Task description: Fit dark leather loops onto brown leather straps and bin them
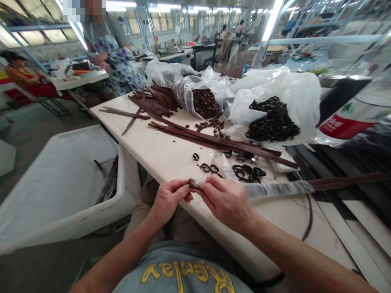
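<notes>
Just over the table's front edge, my left hand and my right hand meet at the fingertips. Both pinch a small dark brown strap piece, which looks bent or looped. Its far part is hidden by my right fingers. Behind my right wrist lies a clear plastic sleeve with brown straps coming out of it; whether they join the piece I hold cannot be seen. Several black rings lie loose just beyond my hands.
Long brown straps cross the white table. Beyond them stand plastic bags of small brown loops and black loops. A white bin is at the left, and a person in a patterned apron stands behind.
</notes>
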The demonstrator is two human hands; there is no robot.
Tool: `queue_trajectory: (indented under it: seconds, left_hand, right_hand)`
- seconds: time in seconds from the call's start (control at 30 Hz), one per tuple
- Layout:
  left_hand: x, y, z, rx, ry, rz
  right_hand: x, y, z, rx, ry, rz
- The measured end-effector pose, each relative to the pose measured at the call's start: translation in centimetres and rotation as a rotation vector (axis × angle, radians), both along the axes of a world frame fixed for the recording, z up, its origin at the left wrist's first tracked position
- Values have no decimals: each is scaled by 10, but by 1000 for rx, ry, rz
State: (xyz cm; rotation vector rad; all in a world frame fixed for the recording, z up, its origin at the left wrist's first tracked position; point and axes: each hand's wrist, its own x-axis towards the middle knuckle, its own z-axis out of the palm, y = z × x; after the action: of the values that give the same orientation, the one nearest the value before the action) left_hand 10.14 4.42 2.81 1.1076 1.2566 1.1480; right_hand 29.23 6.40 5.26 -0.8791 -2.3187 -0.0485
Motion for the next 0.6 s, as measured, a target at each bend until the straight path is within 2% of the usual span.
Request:
queue_trajectory:
  seconds: [0.2,0.27,0.4,0.5,0.6]
  left_hand:
    - [-2,0,-3,6,34,-15]
    - [-1,2,-4,13,43,-43]
    - [-2,3,-3,102,99,-59]
    - [-6,-1,2,184,164,-53]
    - [-13,-6,5,150,130,-143]
  right_hand:
    - [-1,4,-13,-103,110,47]
    - [0,10,-22,-87,144,62]
    - [4,18,-37,-50,77,118]
    - [7,14,-36,-106,47,183]
    - [5,8,-27,-195,45,250]
